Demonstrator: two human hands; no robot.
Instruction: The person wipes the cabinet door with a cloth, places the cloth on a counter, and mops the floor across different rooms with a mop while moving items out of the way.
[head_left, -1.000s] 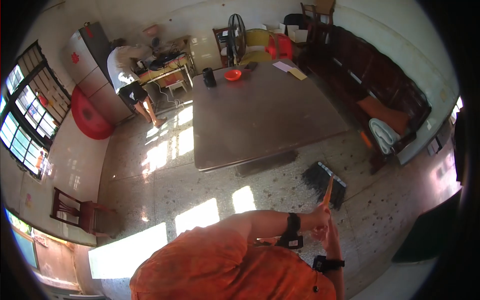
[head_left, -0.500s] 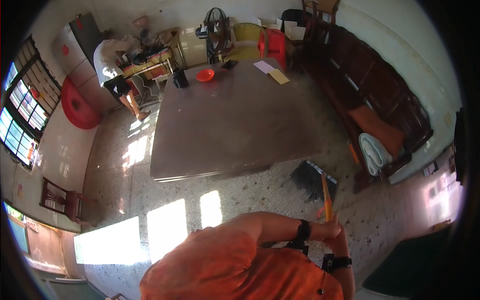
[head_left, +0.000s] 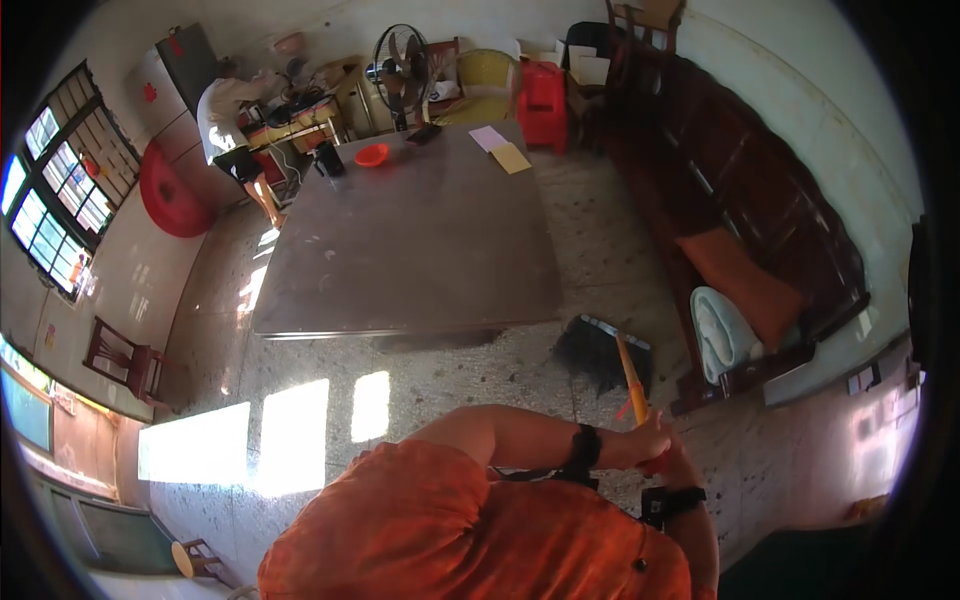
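A broom with dark bristles (head_left: 596,358) and an orange-yellow handle (head_left: 632,378) rests on the speckled floor, just off the near right corner of the brown table (head_left: 410,240). My left hand (head_left: 645,443) reaches across my body and is closed round the handle. Close against it, my right hand (head_left: 681,466) is also closed at the handle, partly hidden behind the left. Black straps circle both my wrists.
To the right stands a dark wooden bench (head_left: 745,190) with an orange cushion (head_left: 745,275) and a folded pale blanket (head_left: 722,335). A person (head_left: 225,120) stands at a cluttered desk at the back left. A wooden chair (head_left: 130,365) is by the left wall.
My view has shifted, so the table now appears further left. The broom head has moved away from the table's corner toward the bench. Both hands remain on the handle.
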